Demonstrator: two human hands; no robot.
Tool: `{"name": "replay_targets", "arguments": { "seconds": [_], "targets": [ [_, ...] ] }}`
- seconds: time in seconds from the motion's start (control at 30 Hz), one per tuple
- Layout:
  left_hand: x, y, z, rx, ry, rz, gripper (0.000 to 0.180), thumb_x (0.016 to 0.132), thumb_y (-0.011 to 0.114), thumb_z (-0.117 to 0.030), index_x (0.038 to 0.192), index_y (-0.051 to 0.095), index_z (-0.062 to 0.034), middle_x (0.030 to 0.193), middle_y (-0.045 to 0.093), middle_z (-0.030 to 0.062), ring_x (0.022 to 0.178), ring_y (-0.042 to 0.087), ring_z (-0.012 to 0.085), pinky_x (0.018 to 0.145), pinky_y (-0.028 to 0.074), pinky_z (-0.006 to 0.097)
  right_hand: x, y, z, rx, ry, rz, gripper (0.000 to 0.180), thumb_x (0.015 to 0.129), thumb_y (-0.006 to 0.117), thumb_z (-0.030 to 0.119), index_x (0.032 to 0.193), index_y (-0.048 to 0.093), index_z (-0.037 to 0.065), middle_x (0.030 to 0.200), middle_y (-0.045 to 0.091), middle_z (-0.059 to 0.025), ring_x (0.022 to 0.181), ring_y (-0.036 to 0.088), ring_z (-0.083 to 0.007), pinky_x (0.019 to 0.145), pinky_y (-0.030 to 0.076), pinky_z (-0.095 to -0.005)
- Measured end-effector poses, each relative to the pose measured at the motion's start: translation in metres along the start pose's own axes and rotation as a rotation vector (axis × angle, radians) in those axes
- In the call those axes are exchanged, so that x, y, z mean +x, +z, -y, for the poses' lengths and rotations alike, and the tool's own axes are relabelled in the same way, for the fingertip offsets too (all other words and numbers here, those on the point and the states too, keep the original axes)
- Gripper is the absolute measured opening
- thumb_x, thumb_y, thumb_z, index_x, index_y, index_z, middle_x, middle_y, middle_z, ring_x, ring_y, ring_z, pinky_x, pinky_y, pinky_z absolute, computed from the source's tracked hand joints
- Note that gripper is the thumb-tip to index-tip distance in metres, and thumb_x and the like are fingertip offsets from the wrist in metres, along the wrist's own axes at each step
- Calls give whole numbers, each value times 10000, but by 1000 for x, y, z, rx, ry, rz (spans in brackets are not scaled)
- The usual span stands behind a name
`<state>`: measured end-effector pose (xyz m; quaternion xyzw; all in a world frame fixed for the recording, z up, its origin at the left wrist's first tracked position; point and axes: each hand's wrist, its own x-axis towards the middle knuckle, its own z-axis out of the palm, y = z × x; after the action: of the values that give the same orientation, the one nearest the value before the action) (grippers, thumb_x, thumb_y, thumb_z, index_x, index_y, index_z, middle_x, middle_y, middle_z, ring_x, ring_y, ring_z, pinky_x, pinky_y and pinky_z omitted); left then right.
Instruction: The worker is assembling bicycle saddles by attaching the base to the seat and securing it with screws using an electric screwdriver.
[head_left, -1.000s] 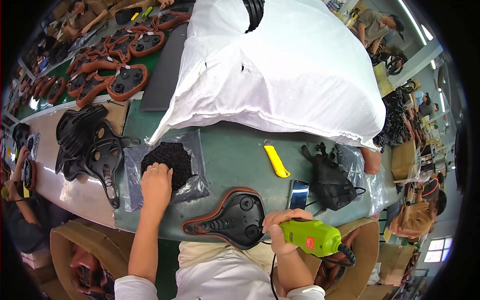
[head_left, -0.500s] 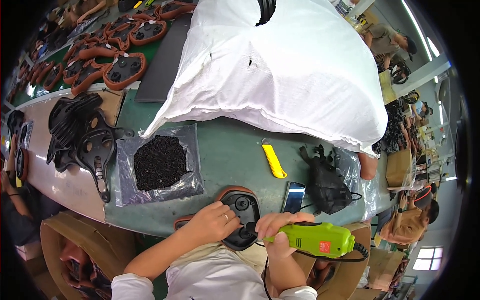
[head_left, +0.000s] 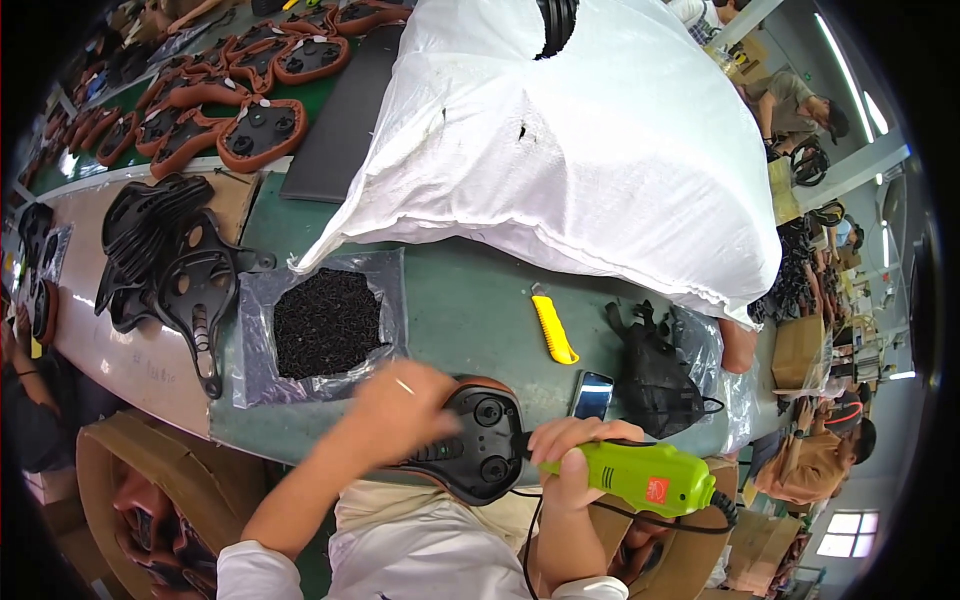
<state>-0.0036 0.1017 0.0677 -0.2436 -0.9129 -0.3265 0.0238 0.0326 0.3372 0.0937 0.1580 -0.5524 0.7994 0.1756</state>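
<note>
A brown-rimmed bicycle saddle (head_left: 489, 440) lies underside up at the table's near edge, its black plastic base showing. My right hand (head_left: 577, 458) is wrapped round a lime-green electric screwdriver (head_left: 640, 474), whose dark nose points left at the saddle's right side. The tip is hard to make out. Above the saddle's left part hovers my left hand (head_left: 402, 412), smeared by motion, with a ring on one finger; its fingertips are not clear. Beyond it an opened plastic bag (head_left: 392, 300) bears a heap of small black screws (head_left: 325, 325).
A large white sack (head_left: 570, 140) covers the far middle. Black plastic saddle bases (head_left: 190, 275) are stacked at left. A yellow utility knife (head_left: 553, 328), a phone (head_left: 592, 396) and a black bag (head_left: 660, 375) lie at right. Cardboard boxes (head_left: 170, 465) flank me; more saddles (head_left: 262, 132) stand far left.
My left hand has moved left off the saddle's middle and blurred. The screwdriver has shifted slightly, its nose now at the saddle's right edge. The whole view has shifted a little.
</note>
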Motion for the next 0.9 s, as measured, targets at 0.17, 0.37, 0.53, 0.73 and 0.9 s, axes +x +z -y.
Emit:
{"name": "replay_targets", "arguments": {
  "seconds": [0.17, 0.37, 0.53, 0.73, 0.9],
  "targets": [
    [-32, -14, 97, 618, -394, -222, 138, 904, 725, -138, 901, 639, -31, 885, 629, 149, 881, 636, 367, 799, 505, 487, 6, -10, -9, -169, -27, -71, 393, 977, 717, 48, 1213, 407, 106, 790, 592, -92, 604, 577, -219, 614, 539, -400],
    [-35, -6, 104, 606, -394, -275, 127, 911, 726, -130, 934, 634, -44, 899, 626, 132, 872, 635, 337, 786, 497, 455, 4, -17, -23, -198, 73, -61, 381, 977, 706, 22, 1203, 409, 98, 807, 602, -94, 638, 600, -225, 631, 542, -404],
    [-31, 7, 98, 580, -369, -258, 136, 916, 731, -136, 922, 628, -48, 895, 620, 121, 868, 634, 314, 773, 494, 433, 3, -20, -38, -185, 115, 1, 453, 907, 738, -90, 1205, 445, 85, 897, 636, -87, 759, 653, -210, 683, 576, -361],
    [-24, 10, 101, 519, -424, -400, 116, 921, 701, -110, 899, 608, -44, 876, 608, 136, 856, 625, 331, 758, 485, 450, 7, -23, -52, -181, 50, 173, 381, 848, 781, -78, 1135, 552, 26, 800, 686, -106, 707, 684, -202, 687, 570, -325],
    [-24, 5, 107, 459, -433, -385, 81, 928, 667, -73, 896, 610, -26, 864, 613, 157, 848, 626, 374, 759, 482, 476, 5, -22, -55, -209, -59, 239, 386, 841, 781, -73, 1136, 549, 19, 762, 668, -99, 694, 669, -200, 675, 575, -332]
  ]
}}
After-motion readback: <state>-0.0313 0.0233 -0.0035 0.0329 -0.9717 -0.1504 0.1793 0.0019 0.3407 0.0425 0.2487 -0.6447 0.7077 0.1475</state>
